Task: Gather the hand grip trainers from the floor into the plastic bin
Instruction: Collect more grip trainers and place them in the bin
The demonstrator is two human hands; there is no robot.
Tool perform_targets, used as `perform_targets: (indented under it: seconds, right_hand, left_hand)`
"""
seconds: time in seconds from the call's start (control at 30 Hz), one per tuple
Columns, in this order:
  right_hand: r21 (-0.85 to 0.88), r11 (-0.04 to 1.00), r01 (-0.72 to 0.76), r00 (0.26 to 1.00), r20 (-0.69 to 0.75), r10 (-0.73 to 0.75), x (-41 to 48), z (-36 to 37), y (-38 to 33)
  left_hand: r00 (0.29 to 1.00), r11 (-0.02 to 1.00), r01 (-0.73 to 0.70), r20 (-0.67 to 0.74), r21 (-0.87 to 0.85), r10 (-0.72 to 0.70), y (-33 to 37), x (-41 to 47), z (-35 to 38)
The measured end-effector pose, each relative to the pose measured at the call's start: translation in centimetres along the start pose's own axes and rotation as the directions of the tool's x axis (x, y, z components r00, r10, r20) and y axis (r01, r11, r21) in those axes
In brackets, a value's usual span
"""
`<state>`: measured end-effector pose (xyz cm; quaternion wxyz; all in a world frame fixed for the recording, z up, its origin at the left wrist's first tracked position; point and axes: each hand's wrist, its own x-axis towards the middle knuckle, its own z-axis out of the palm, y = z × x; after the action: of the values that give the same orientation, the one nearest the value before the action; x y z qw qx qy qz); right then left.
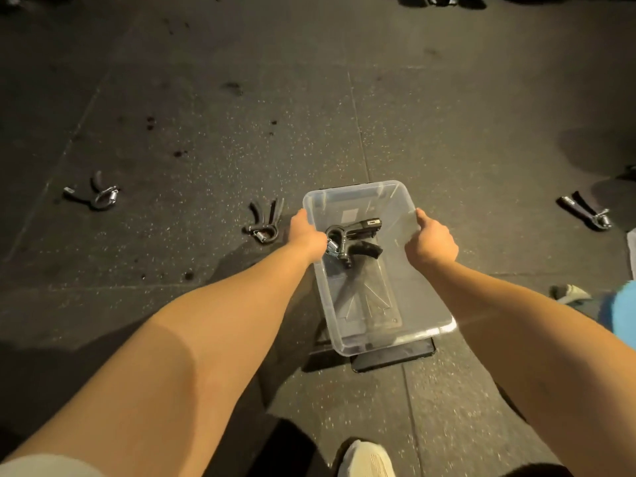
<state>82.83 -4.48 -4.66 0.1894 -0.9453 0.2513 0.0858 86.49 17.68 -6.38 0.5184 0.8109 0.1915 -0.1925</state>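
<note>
A clear plastic bin (395, 333) is held above the dark floor, tilted. My left hand (304, 235) grips its left rim and my right hand (432, 241) grips its right rim. One black hand grip trainer (358, 237) with a metal spring lies inside the bin near the far end. Three more trainers lie on the floor: one just left of the bin (265, 220), one farther left (94, 194), and one at the far right (586, 211).
A black lid (395, 358) lies on the floor under the bin. My white shoe (364, 459) is at the bottom edge. Another person's shoe (569, 292) and blue clothing (623, 311) are at the right. Dark objects sit along the top edge.
</note>
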Motion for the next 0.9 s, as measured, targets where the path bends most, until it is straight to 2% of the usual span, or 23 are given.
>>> perform_targets:
  seconds: [0.17, 0.4, 0.5, 0.57, 0.7, 0.8, 0.9]
  right_hand:
    - [-0.021, 0.999, 0.026, 0.999, -0.023, -0.027, 3.8, 2.0, 0.7]
    - [-0.003, 1.000, 0.003, 1.000, -0.015, -0.003, 4.4, 3.9, 0.2]
    - [-0.163, 0.983, 0.086, 0.971, -0.206, -0.120, 4.9, 4.1, -1.2]
    - [-0.143, 0.974, 0.177, 0.928, -0.306, -0.214, 4.9, 4.6, -3.9]
    - [0.007, 0.935, 0.355, 0.877, -0.349, -0.330, 4.2, 7.1, -11.8]
    - [0.031, 0.882, 0.471, 0.842, -0.312, -0.439, 3.3, 9.4, -17.6]
    - [0.033, 0.850, 0.525, 0.842, -0.166, -0.513, 2.7, 11.3, -22.6]
  left_hand:
    - [0.999, 1.000, -0.014, -0.034, -0.001, 0.014, -0.5, 3.2, 1.7]
    - [0.998, 0.999, -0.026, 0.053, 0.041, 0.023, -1.1, 3.9, 1.0]
    - [0.993, 0.996, -0.086, 0.085, -0.009, 0.086, -1.7, 4.3, 0.3]
    - [0.997, 0.998, -0.064, 0.049, -0.019, 0.065, -2.4, 5.1, -0.8]
    - [1.000, 1.000, -0.001, 0.024, -0.021, 0.001, -4.8, 8.3, -4.3]
    - [0.999, 1.000, -0.021, -0.045, 0.022, 0.022, -6.2, 10.6, -8.2]
    - [0.999, 0.998, -0.009, -0.050, 0.066, 0.012, -7.2, 12.2, -12.1]
